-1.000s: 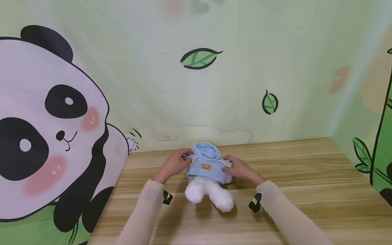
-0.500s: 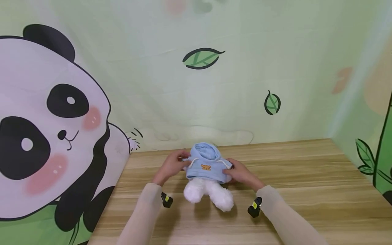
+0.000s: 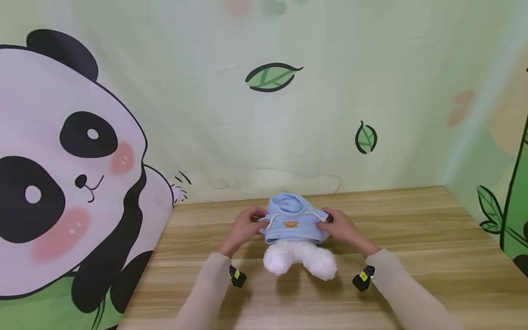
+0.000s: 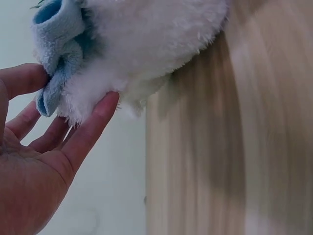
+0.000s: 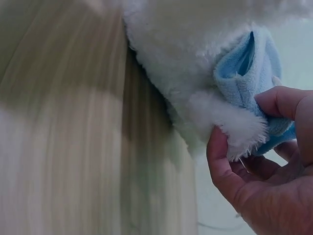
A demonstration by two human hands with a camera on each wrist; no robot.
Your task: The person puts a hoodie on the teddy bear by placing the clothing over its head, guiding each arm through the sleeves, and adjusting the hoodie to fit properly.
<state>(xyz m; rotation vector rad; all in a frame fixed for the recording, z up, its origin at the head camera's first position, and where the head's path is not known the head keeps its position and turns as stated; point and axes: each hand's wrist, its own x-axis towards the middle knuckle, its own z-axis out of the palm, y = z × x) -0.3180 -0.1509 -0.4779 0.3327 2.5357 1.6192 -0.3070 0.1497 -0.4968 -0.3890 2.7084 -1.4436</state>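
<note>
A white fluffy plush toy (image 3: 319, 262) in a light blue hoodie (image 3: 294, 233) is at the table's middle, legs toward the front. No head shows above the hood opening. My left hand (image 3: 244, 229) holds the hoodie's left side; in the left wrist view its thumb and fingers (image 4: 93, 120) surround the blue cloth (image 4: 58, 46) and white fur (image 4: 142, 44). On the other side my right hand (image 3: 344, 229) grips the sleeve; the right wrist view shows the thumb on blue cloth (image 5: 244, 78) and fingers (image 5: 220, 161) around a fluffy arm (image 5: 230, 122).
The wooden table (image 3: 412, 238) reaches back to a pale green backdrop (image 3: 198, 114) with printed leaves and a large panda (image 3: 95, 183) at the left. Black wrist devices (image 3: 238, 277) hang beneath both sleeves.
Both hands and the plush toy have moved to the right together. The toy's legs now point more directly forward, and both hands remain at the hoodie's sides.
</note>
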